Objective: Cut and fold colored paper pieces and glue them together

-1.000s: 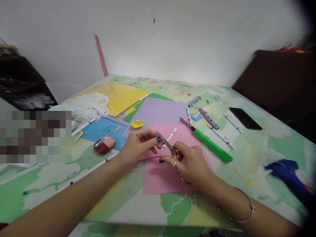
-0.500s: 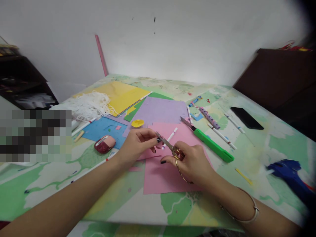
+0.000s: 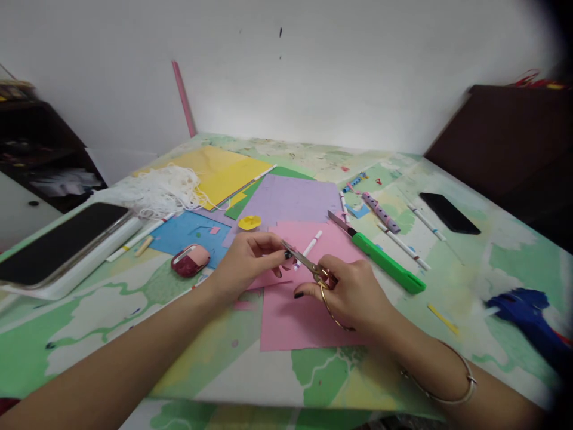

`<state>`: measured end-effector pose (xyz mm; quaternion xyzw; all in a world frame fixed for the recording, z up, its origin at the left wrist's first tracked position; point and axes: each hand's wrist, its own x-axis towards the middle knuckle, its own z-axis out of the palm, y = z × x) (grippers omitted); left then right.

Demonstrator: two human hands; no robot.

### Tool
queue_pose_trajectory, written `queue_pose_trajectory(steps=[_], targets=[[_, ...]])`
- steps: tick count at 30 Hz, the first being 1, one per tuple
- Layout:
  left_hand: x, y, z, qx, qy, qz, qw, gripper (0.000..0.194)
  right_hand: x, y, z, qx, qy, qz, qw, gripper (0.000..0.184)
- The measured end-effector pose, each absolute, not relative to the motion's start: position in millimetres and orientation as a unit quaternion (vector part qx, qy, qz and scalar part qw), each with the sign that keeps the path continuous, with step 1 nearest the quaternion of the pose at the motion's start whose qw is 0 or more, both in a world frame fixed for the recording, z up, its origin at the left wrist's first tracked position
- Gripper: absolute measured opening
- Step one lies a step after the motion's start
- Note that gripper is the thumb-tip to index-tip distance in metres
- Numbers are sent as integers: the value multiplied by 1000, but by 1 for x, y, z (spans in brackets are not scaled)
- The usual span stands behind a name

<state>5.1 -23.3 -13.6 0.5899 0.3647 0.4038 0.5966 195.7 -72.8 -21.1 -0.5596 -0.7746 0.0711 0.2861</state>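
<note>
My right hand [image 3: 356,292] grips a pair of scissors [image 3: 308,263] with gold-coloured handles, thumb through the lower loop. The blades point left and reach the fingertips of my left hand [image 3: 253,260]. Thumb and fingers of that hand are pinched together over something too small to make out. Both hands hover above pink sheets [image 3: 295,322]. Just behind the scissors lies a white marker [image 3: 312,242]. A green utility knife [image 3: 387,263] with its blade out rests to the right of them. A yellow paper flower shape [image 3: 249,223] sits beyond my left hand.
Purple paper [image 3: 290,200], yellow sheets [image 3: 228,173] and a heap of white cord [image 3: 165,188] lie behind. On the left are an earbud case [image 3: 190,261] and a phone [image 3: 67,239]. To the right lie another phone [image 3: 449,213], several markers and a blue glue gun [image 3: 523,313].
Hands and scissors have hardly moved; my right hand's thumb has shifted very slightly to the right. The phone at the left, blocked out before, now shows.
</note>
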Motion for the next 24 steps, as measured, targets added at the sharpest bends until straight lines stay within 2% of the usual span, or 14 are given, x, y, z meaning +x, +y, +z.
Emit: queue_pose_trajectory(steps=[24], targets=[[3,-23,-9,609,388,359,591,4,204,-71,-15,-570,-790,32,222,56]])
